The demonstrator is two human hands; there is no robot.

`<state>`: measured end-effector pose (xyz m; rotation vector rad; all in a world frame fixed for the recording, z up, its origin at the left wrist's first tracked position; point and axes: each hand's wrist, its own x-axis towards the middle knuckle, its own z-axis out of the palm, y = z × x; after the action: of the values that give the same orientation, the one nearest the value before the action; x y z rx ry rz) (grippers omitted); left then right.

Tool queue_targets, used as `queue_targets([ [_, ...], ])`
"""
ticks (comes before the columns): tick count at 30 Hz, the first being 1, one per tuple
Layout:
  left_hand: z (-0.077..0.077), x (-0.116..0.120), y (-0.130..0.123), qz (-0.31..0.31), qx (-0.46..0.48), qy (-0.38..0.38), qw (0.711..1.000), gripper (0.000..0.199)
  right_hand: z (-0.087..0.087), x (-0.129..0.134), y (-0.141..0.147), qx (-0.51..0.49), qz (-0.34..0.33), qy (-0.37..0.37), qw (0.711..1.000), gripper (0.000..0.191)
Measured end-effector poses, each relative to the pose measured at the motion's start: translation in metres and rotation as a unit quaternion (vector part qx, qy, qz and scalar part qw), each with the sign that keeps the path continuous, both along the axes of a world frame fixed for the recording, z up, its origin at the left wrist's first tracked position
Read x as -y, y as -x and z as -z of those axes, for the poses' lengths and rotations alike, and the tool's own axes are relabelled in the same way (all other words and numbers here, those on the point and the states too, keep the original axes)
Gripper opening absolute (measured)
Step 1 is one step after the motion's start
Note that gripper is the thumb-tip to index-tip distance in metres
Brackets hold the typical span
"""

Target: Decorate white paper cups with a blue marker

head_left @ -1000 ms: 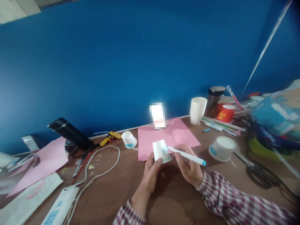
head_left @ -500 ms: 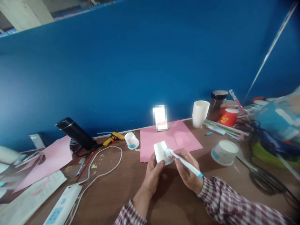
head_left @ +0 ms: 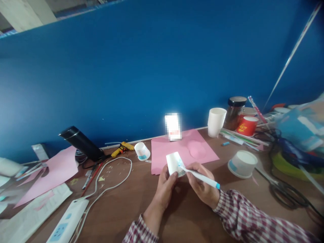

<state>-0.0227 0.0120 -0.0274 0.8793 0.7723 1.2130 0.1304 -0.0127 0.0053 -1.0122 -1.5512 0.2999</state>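
My left hand (head_left: 165, 184) is closed around a small white paper cup (head_left: 172, 163), tilted above the table. Light-blue ink marks show on the cup's right side. Pinched in my right hand (head_left: 202, 182) is a white marker (head_left: 204, 179) with a light-blue end, its tip at the inked patch. Behind the cup lie pink paper sheets (head_left: 167, 148). A loose blue marker cap (head_left: 226, 143) rests farther right. Two more white cups with blue patches stand nearby, one small cup (head_left: 141, 152) to the left and one wider cup (head_left: 243, 163) to the right.
Scissors (head_left: 283, 192) lie at the right, near a tall white cup stack (head_left: 216, 122), a lidded jar (head_left: 235, 113) and a red cup (head_left: 247, 126). On the left are a power strip (head_left: 68, 219), its white cable (head_left: 106, 187), a black flask (head_left: 81, 143) and a yellow glue gun (head_left: 123, 148).
The marker tip has shifted slightly left and down across the cup's inked side, and the marker lies a little flatter. My left hand and the cup are nearly still.
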Motion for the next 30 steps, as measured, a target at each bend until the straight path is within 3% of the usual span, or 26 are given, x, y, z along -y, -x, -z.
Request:
queue_targets([
  [30,-0.0003,0.0009,-0.0004,-0.012,-0.018,-0.003,1.0,0.051,0.0003,-0.0013,-0.0004,0.037,-0.01,-0.029,0.999,0.007],
])
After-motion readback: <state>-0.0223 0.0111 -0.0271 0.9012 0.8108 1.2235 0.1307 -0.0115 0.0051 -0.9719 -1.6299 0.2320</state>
